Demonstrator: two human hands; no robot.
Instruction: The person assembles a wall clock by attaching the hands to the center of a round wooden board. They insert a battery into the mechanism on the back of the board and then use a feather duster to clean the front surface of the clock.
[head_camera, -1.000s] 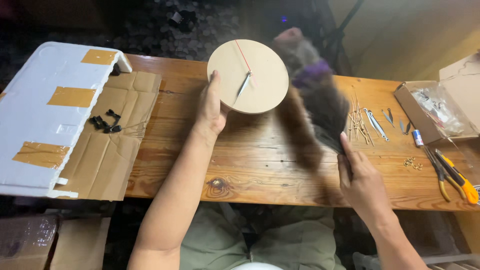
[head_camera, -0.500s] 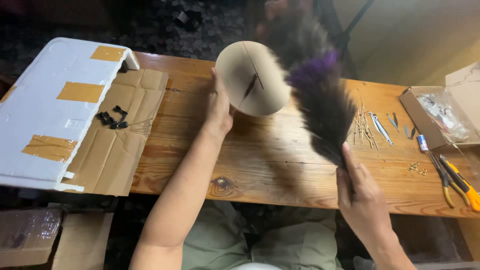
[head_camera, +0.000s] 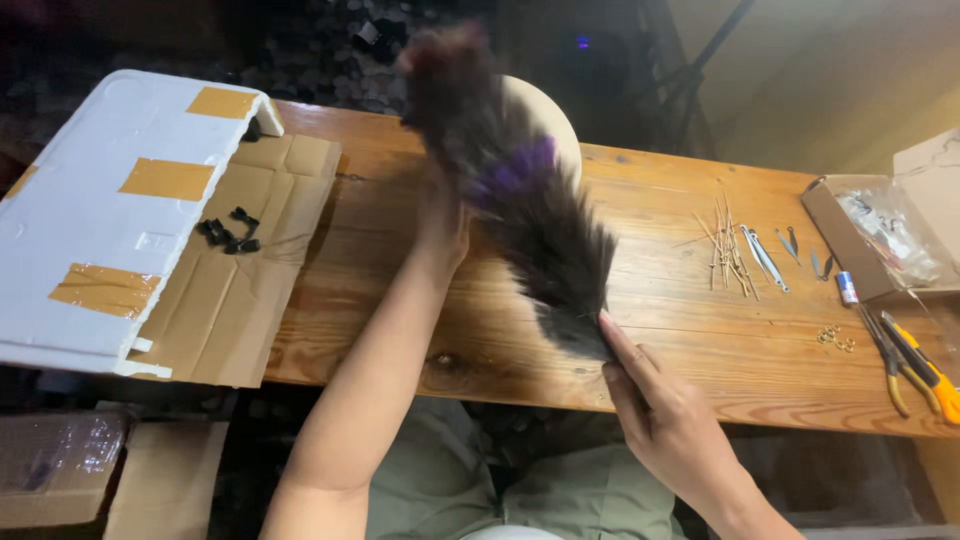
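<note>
We count one feather duster (head_camera: 520, 200), dark brown with a purple band, and one pale round disc (head_camera: 548, 122) behind it. Our right hand (head_camera: 668, 420) grips the duster's lower end, fingers closed on the hidden handle with the index finger laid along it, forearm coming up from the lower right. The duster slants up and to the left across the wooden table (head_camera: 660, 300), its blurred tip over the far edge.

Our left hand (head_camera: 442, 225) reaches forward, arm nearly straight, and holds the disc upright near the far edge; the feathers cover most of that hand, so we cannot tell how its fingers lie.

On the left lies one white foam slab (head_camera: 110, 210) with three tan tape patches, resting on one flattened cardboard sheet (head_camera: 235, 300). A small cluster of black clips (head_camera: 228, 232) sits on the cardboard (too small to count).

On the right we see a bundle of thin wooden sticks (head_camera: 725, 245), a few small metal tools (head_camera: 770, 255), one yellow-handled pliers (head_camera: 912, 368), some small brass rings (head_camera: 834, 338), and one open cardboard box (head_camera: 880, 225).
</note>
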